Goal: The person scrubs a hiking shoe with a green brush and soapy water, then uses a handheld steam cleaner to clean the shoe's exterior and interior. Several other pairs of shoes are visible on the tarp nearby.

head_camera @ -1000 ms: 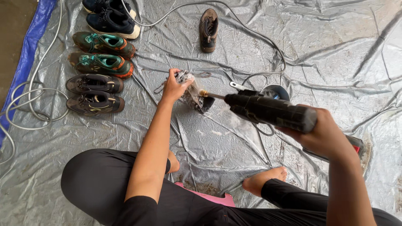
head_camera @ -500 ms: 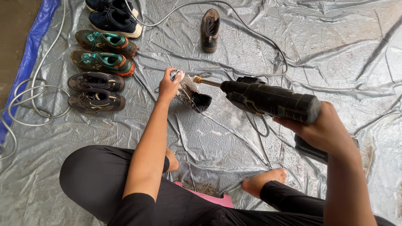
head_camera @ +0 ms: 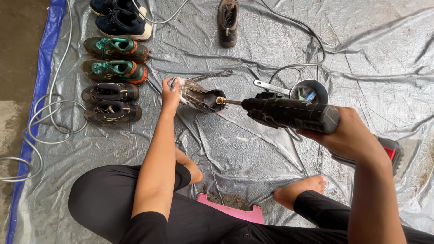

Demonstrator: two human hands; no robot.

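A wrinkled grey tarpaulin (head_camera: 253,153) with a blue edge on its left covers the floor, and everything here sits on it or over it. The person sits at its near edge on a low pink stool (head_camera: 235,210), legs in black, bare feet resting on the sheet. Along the tarpaulin's left side stands a column of shoes: a dark blue pair (head_camera: 122,18) farthest off, a green-and-orange pair (head_camera: 115,61) nearer, then a black pair (head_camera: 110,104). A single brown shoe (head_camera: 227,20) stands alone at the tarpaulin's far middle. Grey cables (head_camera: 40,126) loop over its left border. Over the middle of the sheet the right hand (head_camera: 348,135) is clenched around the grip of a dark power tool (head_camera: 289,113), whose brass-tipped nozzle points left and meets the opening of a wet, muddy shoe (head_camera: 196,96). The left hand (head_camera: 171,95) grasps that shoe by its toe end, fingers wrapped round it, holding it just above the tarpaulin's centre. Just beyond the tool, a small metal pan (head_camera: 312,88) with a long handle rests on the sheet.
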